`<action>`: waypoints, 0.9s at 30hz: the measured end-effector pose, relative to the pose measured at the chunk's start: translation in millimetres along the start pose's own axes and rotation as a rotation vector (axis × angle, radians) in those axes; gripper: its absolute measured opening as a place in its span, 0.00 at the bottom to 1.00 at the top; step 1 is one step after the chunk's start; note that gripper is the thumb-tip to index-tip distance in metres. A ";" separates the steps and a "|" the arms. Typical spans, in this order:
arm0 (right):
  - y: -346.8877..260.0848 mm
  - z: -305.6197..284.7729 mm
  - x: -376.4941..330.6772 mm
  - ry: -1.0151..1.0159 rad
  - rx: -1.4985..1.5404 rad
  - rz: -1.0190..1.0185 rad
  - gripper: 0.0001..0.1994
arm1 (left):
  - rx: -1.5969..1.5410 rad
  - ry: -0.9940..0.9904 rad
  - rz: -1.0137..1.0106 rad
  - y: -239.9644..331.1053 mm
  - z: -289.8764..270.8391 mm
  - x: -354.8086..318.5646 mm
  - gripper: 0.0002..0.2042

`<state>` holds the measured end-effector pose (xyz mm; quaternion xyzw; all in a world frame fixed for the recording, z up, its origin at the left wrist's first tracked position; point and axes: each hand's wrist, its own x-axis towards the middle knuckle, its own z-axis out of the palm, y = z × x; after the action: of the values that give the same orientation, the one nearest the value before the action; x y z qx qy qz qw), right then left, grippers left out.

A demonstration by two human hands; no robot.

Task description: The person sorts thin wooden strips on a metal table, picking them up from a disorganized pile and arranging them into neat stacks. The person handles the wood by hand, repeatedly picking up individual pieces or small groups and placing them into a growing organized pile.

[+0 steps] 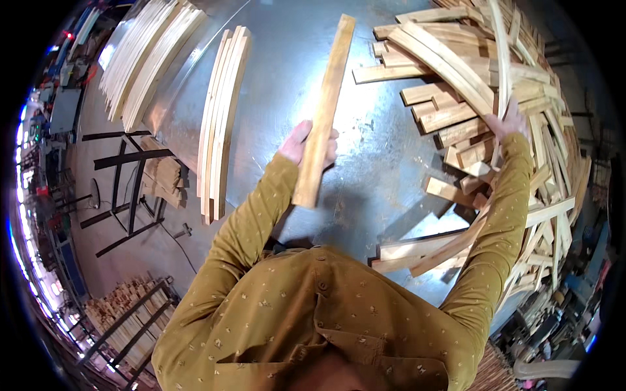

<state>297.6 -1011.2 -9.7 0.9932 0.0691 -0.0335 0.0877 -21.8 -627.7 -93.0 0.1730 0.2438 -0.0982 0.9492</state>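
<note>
My left hand (pixel 298 141) is closed around a flat wooden slat (pixel 327 98), holding it lengthwise in front of me over the metal tabletop (pixel 280 85). On the right, my right hand (pixel 511 124) reaches into a jumbled pile of wooden slats (pixel 450 120). Its fingers are closed on a long, pale wooden slat (pixel 501 52), which lies across the top of the pile. A short row of slats (pixel 223 117) lies side by side to the left of my left hand.
More slats are stacked neatly (pixel 147 58) at the far left of the table. Beyond the left edge stand a dark metal frame (pixel 134 189) and a wood bundle (pixel 162 173) beside it. A rack of wooden pieces (pixel 130 313) stands at the lower left.
</note>
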 end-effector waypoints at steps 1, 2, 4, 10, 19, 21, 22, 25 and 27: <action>-9.2 -11.6 -12.4 -0.076 -0.031 -0.003 0.54 | 0.110 -0.186 -0.010 -2.6 -34.6 -7.6 0.35; -22.6 -11.2 -15.6 -0.164 -0.051 -0.011 0.61 | 0.167 0.027 -0.028 -14.0 -33.6 -28.8 0.38; -18.2 -18.4 -14.0 -0.206 -0.089 0.043 0.60 | 0.373 -0.084 -0.208 -36.2 -83.0 -57.4 0.42; -15.7 -6.8 -18.1 -0.157 0.045 -0.055 0.59 | 0.640 0.169 -0.139 -66.9 -69.4 -171.1 0.26; -22.4 -70.1 -69.3 0.277 0.520 -0.168 0.56 | 1.348 0.371 0.408 133.2 23.0 -17.7 0.25; -31.1 -85.5 -75.0 0.300 0.841 -0.174 0.55 | 1.893 0.507 0.796 242.2 41.2 61.5 0.22; -27.2 -91.7 -79.8 0.273 0.956 -0.133 0.55 | 1.667 0.631 0.834 278.7 83.1 84.6 0.21; -41.3 -117.2 -99.3 0.176 1.466 -0.131 0.53 | 0.998 0.957 1.116 380.4 149.8 141.1 0.16; -48.4 -128.9 -101.0 0.243 1.422 -0.266 0.49 | 0.969 0.640 0.943 381.3 166.1 153.6 0.19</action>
<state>197.9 -954.2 116.7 0.7899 0.1600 0.0298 -0.5913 285.1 -354.8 74.1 0.6783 0.3376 0.2779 0.5906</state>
